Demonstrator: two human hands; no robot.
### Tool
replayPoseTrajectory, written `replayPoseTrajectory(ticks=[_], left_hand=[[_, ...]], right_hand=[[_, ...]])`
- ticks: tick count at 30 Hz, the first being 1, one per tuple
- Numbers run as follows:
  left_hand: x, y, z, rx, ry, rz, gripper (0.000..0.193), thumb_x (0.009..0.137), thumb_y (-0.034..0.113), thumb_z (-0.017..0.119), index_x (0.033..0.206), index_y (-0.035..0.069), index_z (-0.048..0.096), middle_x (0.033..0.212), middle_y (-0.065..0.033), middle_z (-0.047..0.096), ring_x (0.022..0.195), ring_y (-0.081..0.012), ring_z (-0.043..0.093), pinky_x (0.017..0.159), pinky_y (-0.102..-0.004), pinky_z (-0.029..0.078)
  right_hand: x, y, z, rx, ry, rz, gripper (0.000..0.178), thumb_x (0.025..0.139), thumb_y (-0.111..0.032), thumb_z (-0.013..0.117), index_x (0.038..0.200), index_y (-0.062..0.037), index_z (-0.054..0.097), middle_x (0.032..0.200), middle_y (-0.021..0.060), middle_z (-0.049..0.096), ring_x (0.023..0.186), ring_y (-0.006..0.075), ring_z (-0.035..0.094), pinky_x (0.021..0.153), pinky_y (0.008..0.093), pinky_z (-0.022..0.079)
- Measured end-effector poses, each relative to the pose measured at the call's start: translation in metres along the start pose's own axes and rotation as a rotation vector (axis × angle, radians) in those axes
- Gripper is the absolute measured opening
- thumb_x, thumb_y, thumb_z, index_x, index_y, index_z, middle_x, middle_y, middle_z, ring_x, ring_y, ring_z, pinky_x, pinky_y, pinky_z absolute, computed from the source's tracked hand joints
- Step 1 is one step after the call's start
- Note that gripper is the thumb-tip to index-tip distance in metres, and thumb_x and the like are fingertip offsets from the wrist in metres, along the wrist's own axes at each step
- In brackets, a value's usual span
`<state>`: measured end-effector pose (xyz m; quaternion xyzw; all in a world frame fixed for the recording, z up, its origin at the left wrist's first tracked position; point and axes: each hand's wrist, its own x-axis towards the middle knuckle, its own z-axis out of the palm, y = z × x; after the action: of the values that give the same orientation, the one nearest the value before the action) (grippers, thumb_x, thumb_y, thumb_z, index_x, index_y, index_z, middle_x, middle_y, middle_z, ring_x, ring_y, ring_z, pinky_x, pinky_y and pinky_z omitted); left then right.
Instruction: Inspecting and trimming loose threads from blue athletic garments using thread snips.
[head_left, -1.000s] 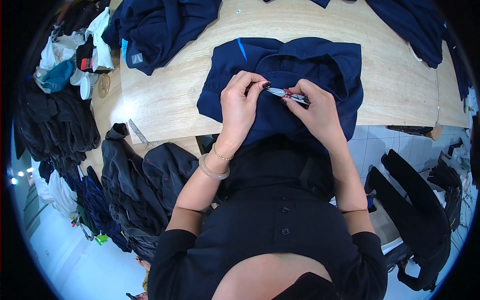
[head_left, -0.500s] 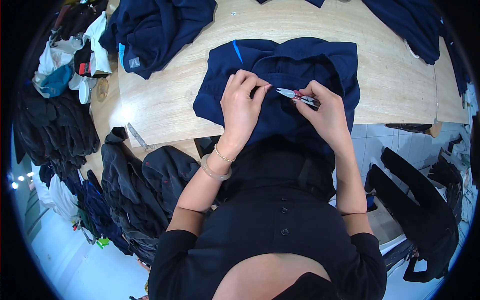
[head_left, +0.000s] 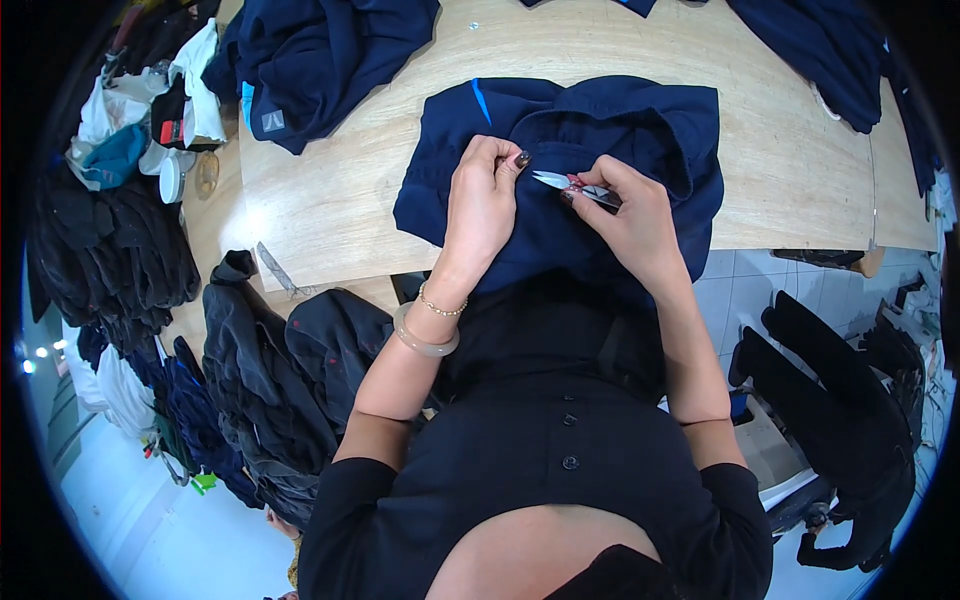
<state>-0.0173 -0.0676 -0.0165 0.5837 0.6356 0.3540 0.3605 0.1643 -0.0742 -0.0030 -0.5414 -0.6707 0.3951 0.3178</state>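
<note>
A navy blue garment [head_left: 440, 140] with a gathered opening and a narrow bright-blue strip lies before me on the table. Over its left part, my left hand [head_left: 482, 200] is closed in a pinch, thumb against fingers. Whatever is between those fingertips is too small to make out. My right hand [head_left: 635, 210] grips small thread snips [head_left: 553, 181] with red on the handle. Their pointed blades face left, a short gap from my left fingertips and just above the cloth.
More navy garments lie on the wooden table [head_left: 330, 220], at far left [head_left: 330, 60] and far right [head_left: 820, 60]. Dark clothes [head_left: 265, 380] are heaped at its near left edge. A person in black [head_left: 850, 420] is at lower right.
My left pinch has moved a little left and away from me. The snips have shifted left too, with my right hand still holding them. The person at lower right has moved an arm.
</note>
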Motion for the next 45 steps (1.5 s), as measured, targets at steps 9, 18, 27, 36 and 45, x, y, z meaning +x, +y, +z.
replayPoseTrajectory(ticks=[9,18,27,36,45], left_hand=[[0.001,0.001,0.000,-0.001,-0.009,0.009,0.007,0.091,0.000,0.056,0.089,-0.006,0.058,0.086,-0.0151,0.057,0.074,-0.0271,0.058,0.068,-0.0336,0.046],[-0.011,-0.023,-0.003,-0.427,0.241,-0.059,0.011,0.101,0.004,0.041,0.099,-0.001,0.050,0.091,-0.0055,0.050,0.079,-0.0114,0.052,0.078,-0.0285,0.053],[-0.015,-0.030,-0.042,-0.735,0.645,0.021,0.011,0.101,0.003,0.040,0.111,0.003,0.044,0.100,-0.0100,0.056,0.085,-0.0137,0.058,0.082,-0.0328,0.053],[0.006,0.012,0.016,0.421,0.131,0.357,0.015,0.079,0.011,0.073,0.091,0.003,0.068,0.081,-0.0086,0.058,0.077,-0.0228,0.057,0.069,-0.0312,0.046],[0.030,-0.018,-0.026,-0.511,0.519,-0.018,0.023,0.101,0.010,0.044,0.083,0.000,0.055,0.078,-0.0037,0.058,0.067,-0.0103,0.052,0.063,-0.0233,0.044]], right_hand=[[0.007,-0.007,0.004,-0.038,-0.006,-0.015,0.019,0.079,-0.012,0.070,0.083,-0.0004,0.054,0.081,0.0122,0.064,0.068,0.0302,0.061,0.059,0.0336,0.047],[-0.002,0.025,-0.002,0.550,0.228,0.187,0.013,0.088,0.000,0.066,0.095,0.0010,0.056,0.089,0.0038,0.065,0.082,0.0068,0.062,0.073,0.0187,0.048],[-0.009,0.041,0.000,0.575,0.174,0.151,0.016,0.088,0.002,0.065,0.100,0.0004,0.054,0.098,0.0061,0.065,0.095,0.0090,0.062,0.083,0.0205,0.049],[-0.009,0.042,0.001,0.566,0.175,0.136,0.016,0.088,0.001,0.066,0.099,0.0003,0.054,0.098,0.0064,0.066,0.093,0.0090,0.063,0.081,0.0200,0.049],[-0.010,0.043,0.001,0.542,0.163,0.138,0.016,0.088,0.001,0.065,0.098,-0.0002,0.053,0.097,0.0070,0.067,0.092,0.0084,0.063,0.081,0.0197,0.049]])
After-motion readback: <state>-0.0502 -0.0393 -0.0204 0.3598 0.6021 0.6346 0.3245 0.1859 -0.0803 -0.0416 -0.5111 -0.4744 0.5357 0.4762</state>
